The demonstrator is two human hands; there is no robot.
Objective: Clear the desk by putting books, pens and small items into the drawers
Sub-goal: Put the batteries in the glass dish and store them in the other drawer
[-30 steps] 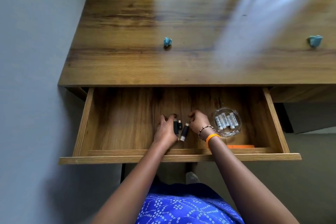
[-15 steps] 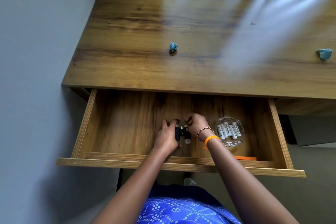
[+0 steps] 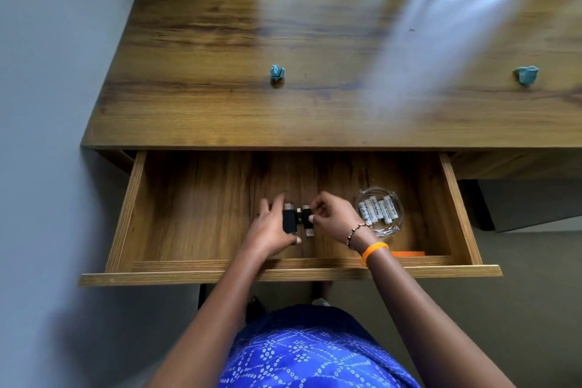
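In the open drawer (image 3: 132,214), the left hand (image 3: 271,230) gripped a black adapter (image 3: 289,221) in its fingers (image 3: 276,205). The right hand (image 3: 333,217) pinched a smaller stick (image 3: 307,216) at its 3 o'clock. Advisable: lay both flat, side by side, before releasing.

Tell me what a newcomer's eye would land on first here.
The hands meet in the middle of the open drawer: the left hand holds a larger black stick, the right hand pinches a smaller black stick beside it. To their right sits a glass dish of white batteries; on the desktop lie a left blue lump and a right blue lump.
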